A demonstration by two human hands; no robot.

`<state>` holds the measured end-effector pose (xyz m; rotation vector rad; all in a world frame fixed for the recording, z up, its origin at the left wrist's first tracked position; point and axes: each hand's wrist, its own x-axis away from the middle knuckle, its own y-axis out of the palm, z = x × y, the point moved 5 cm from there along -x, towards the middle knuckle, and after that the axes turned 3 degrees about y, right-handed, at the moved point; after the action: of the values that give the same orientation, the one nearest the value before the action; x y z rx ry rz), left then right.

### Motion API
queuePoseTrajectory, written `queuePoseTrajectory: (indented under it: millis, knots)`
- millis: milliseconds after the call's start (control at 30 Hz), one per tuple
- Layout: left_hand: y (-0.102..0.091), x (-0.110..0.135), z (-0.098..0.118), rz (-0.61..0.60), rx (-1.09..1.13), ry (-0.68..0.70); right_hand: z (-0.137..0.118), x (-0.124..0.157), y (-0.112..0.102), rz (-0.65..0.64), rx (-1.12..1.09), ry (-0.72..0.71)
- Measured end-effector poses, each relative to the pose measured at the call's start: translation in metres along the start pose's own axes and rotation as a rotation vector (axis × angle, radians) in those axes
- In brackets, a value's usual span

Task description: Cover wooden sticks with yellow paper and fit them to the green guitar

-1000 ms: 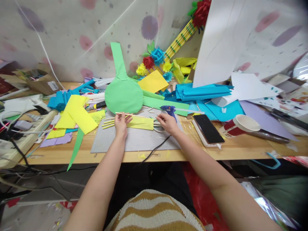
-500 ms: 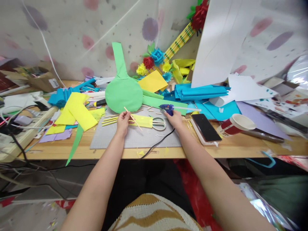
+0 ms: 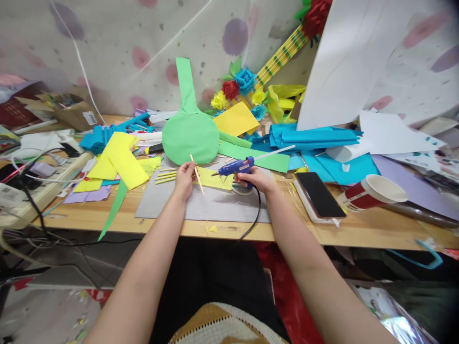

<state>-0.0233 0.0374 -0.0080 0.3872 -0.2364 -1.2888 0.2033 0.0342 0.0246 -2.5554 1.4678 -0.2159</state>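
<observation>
Power strip [image 3: 57, 184]: at the far left of the bench [image 3: 304, 229], with cords (a bit of a tangle) around it.
Yellow paper [image 3: 125, 160]: folded, with a pointy green strip [image 3: 114, 210] poking out from under it.
Yellow sticks [image 3: 165, 177]: in a row over the gray mat [image 3: 161, 203], just left of the left hand.
Left hand [image 3: 184, 179]: pinching one thin wooden stick [image 3: 199, 179], which is tilted, its top leaning left.
Green round shape [image 3: 190, 138]: behind the left hand, with a long piece sticking up.
Yellow strip [image 3: 217, 180]: over the mat, between the two hands.
Glue gun [image 3: 236, 167]: blue, above the yellow strip, its nose aimed left at the wooden stick but apart from it; a white rod sticks out the back.
Right hand [image 3: 261, 180]: wrapped around the glue gun's handle.
Phone [image 3: 320, 193]: right of the right hand, on something white.
Cup [image 3: 358, 196]: red and white, near the phone.
</observation>
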Motion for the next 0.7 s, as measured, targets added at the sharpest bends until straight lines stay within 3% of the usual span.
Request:
queuePoseTrajectory:
  millis: [167,433,700]
  knots:
    - [0.0,-0.004,0.0,0.034,-0.013,-0.021,0.003,0.005,0.017,-0.084,0.052,0.044]
    - [0.003,-0.007,0.0,0.024,-0.042,-0.02,0.008,0.005,0.022,-0.078,0.134,0.188]
    - [0.003,-0.01,0.0,0.005,-0.064,-0.039,0.004,0.005,0.026,-0.1,0.16,0.164]
